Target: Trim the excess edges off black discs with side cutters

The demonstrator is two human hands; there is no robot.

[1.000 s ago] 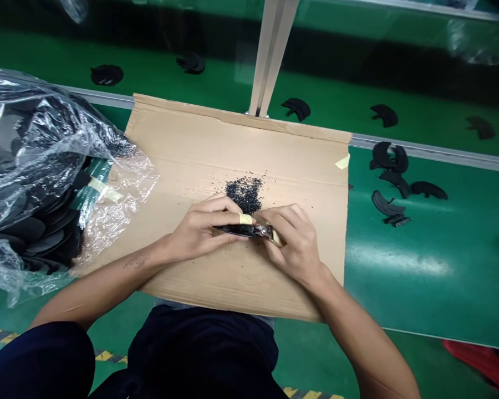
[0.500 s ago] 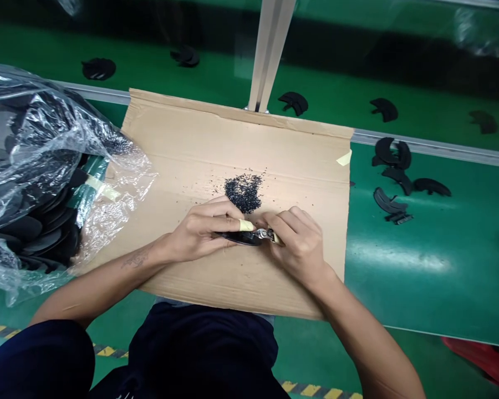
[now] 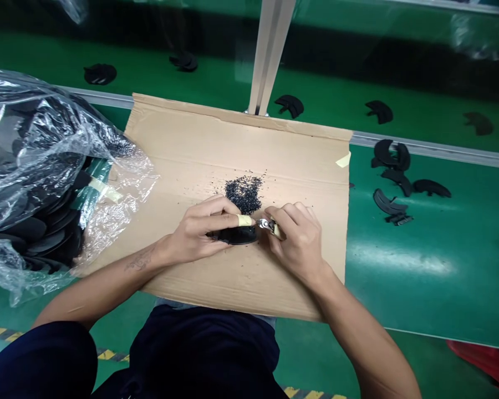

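My left hand grips a flat black rounded plastic part, with pale yellow tape wrapped round the index fingertip. In my right hand is a small pair of cutting pliers; the fingers wrap its handles and hide most of them. The metal jaws meet the upper right of the black part, close to the taped fingertip. Whether the jaws are closed cannot be made out. Just beyond both hands, a pile of small black trimmings lies on a cardboard sheet.
At left, a clear plastic bag holds many black rounded parts and overlaps the cardboard. Several curved black pieces lie on the green tabletop at right. A metal post rises behind the cardboard.
The pliers' jaws have shifted slightly up and away from the black part's middle toward its edge. The black part has tilted, showing more of its face. Both hands keep their grip.
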